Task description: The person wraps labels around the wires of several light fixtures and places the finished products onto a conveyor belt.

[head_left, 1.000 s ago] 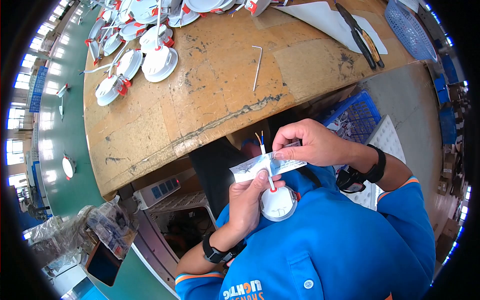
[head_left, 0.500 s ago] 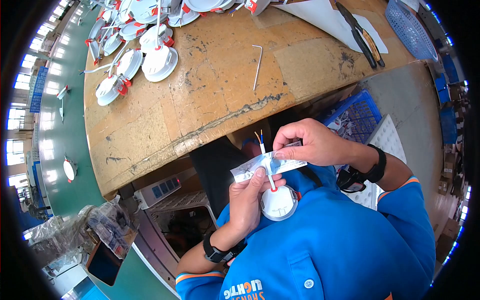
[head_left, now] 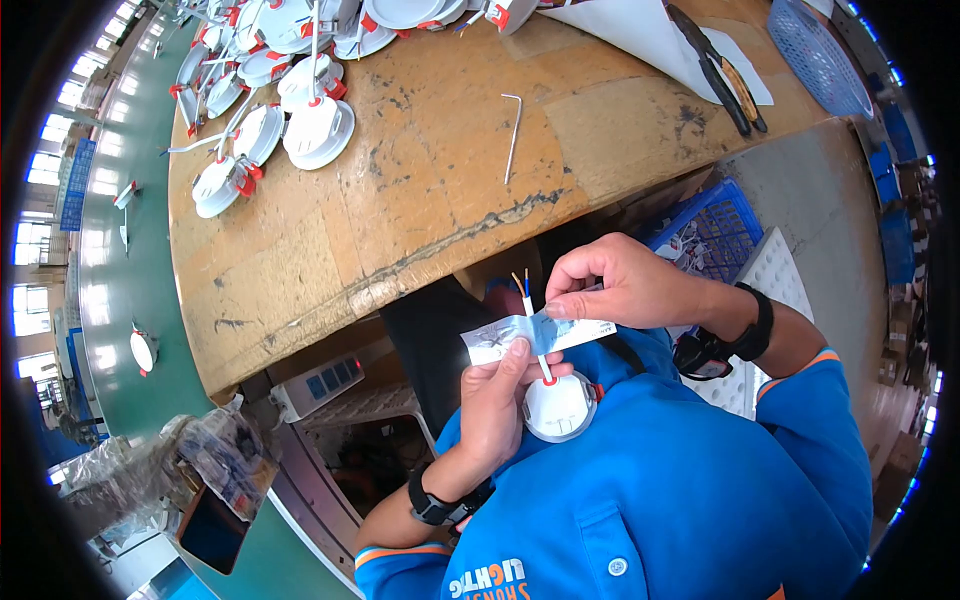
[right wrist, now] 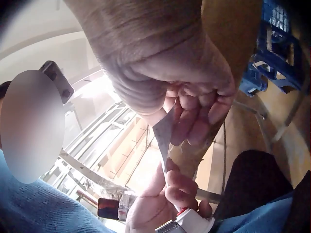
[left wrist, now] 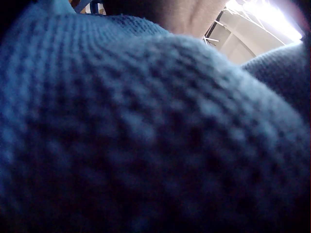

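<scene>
In the head view my left hand point(head_left: 492, 400) pinches a shiny printed label point(head_left: 490, 342) against a white cable, thumb on top. The label lies across the cable. Below it hangs a round white downlight point(head_left: 558, 410) with a red clip at its side, close against the blue shirt. The cable's bare-ended brown and blue wires point(head_left: 522, 284) stick out above the label. My right hand point(head_left: 630, 285) pinches the label's other part between thumb and forefinger. The right wrist view shows the label point(right wrist: 165, 132) edge-on between both hands. Blue fabric fills most of the left wrist view.
On the worn table point(head_left: 420, 200) lie several downlights point(head_left: 318, 130) in a heap, a hex key point(head_left: 514, 140) and black-handled pliers point(head_left: 722, 80) on white paper. A blue basket point(head_left: 820, 60) stands at the far corner; a blue crate point(head_left: 715, 235) sits below the table.
Both hands keep their hold with hardly any movement. The label's surface between them shifts slightly. The whole head view moves a little.
</scene>
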